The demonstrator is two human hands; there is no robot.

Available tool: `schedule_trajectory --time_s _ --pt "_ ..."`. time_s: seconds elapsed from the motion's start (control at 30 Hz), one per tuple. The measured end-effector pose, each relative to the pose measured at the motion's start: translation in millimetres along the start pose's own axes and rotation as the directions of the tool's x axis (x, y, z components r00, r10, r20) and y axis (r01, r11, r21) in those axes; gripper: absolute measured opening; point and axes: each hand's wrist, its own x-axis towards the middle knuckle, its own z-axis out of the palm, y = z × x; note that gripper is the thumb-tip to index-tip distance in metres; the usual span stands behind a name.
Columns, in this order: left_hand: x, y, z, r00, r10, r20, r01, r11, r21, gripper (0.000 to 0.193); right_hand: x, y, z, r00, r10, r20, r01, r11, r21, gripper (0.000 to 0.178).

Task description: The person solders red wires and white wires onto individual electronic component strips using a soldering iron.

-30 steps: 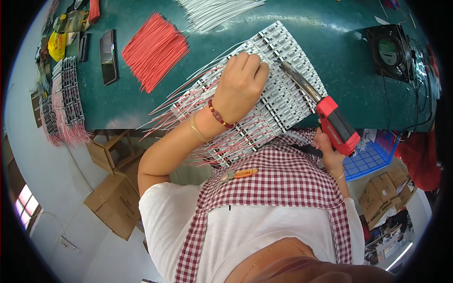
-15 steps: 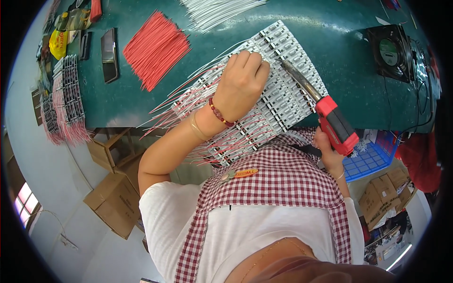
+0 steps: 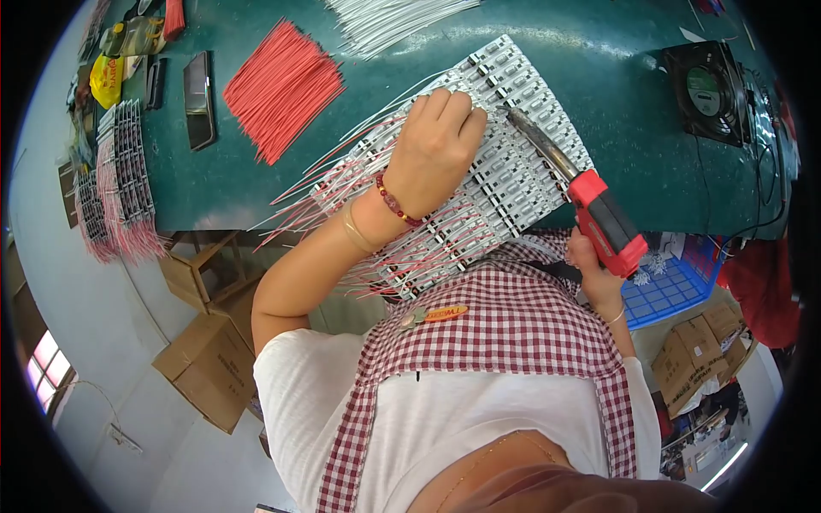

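Observation:
A sheet of white circuit boards (image 3: 532, 103) in close rows lies slanted at the table's front edge, partly over my lap. Red and white wires (image 3: 363, 158) stick out from its left and lower rows. My left hand (image 3: 438, 145) is closed over the sheet's upper middle, fingertips bent down and hidden, so what they pinch cannot be seen. In my right hand (image 3: 588, 261) is a red and black soldering gun (image 3: 605, 218). Its metal barrel points up and left, with the tip over the boards just right of my left fingers.
Bundles of red wires (image 3: 286, 90) and white wires (image 3: 398, 21) lie on the green table (image 3: 633, 85). A phone (image 3: 198, 101) and wired boards (image 3: 128, 171) are at left. A black fan (image 3: 705, 94) stands at right, above a blue basket (image 3: 663, 295). Cardboard boxes (image 3: 209, 372) sit below.
The soldering gun and its tip have shifted slightly up and left, closer to my left fingers. My left hand has moved a little to the left, still closed.

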Motion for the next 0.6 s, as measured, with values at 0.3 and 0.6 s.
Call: schedule_trajectory --time_s 0.3,0.6 --pt "0 -1 1 1.0 0.006 0.007 -0.006 1.0 0.008 0.022 7 -25 5 0.987 0.149 0.053 -0.158 0.932 0.327 0.029" --pt "-3 -3 5 1.0 -0.003 -0.028 0.003 1.0 -0.005 0.023 0 -7 5 0.982 0.184 -0.043 -0.172 0.964 0.203 0.017"
